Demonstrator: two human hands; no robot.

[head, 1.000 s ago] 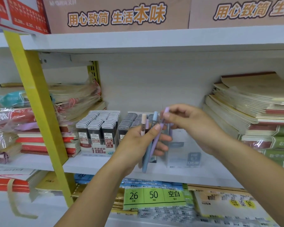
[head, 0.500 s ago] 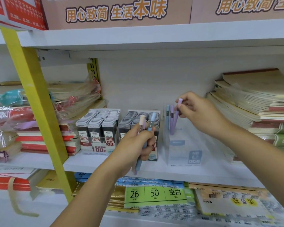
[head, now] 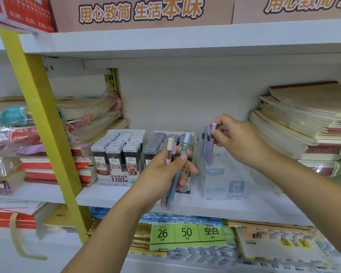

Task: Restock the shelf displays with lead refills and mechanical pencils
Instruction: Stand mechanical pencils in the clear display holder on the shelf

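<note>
Head view takes in a white shelf (head: 106, 194) that runs across in front of me, with brown cardboard boxes (head: 146, 14) printed in orange characters on the board above it. At the right end of the shelf lies a tall stack of tan notebooks (head: 303, 125), and at the left end plastic-wrapped notebooks (head: 87, 115) are piled behind a yellow upright (head: 41, 115) that slants across the view. On the shelf below, packets carry green labels (head: 185, 233) reading 26 and 50.

Two trays of lead refills (head: 122, 152) stand side by side in the middle of the shelf, packed with dark cases in rows; the left tray is marked HB 0.5 and 100. Just right of them stands a clear pencil display (head: 224, 182) with an HB 0.7 tag on its front.

My left hand (head: 165, 172) is raised in front of the right-hand refill tray, its fingers and thumb curled round a small bundle of mechanical pencils (head: 178, 174): a blue one marked HB 0.7, a pink one with a cream cap, and a purple one between them. Their tips point down past the shelf edge.

My right hand (head: 236, 138) reaches over the clear display and pinches the top of a purple pencil (head: 210, 150) between thumb and fingertips. That pencil stands almost upright with its lower end inside the display, and a blue pencil (head: 202, 142) stands just to its left.
</note>
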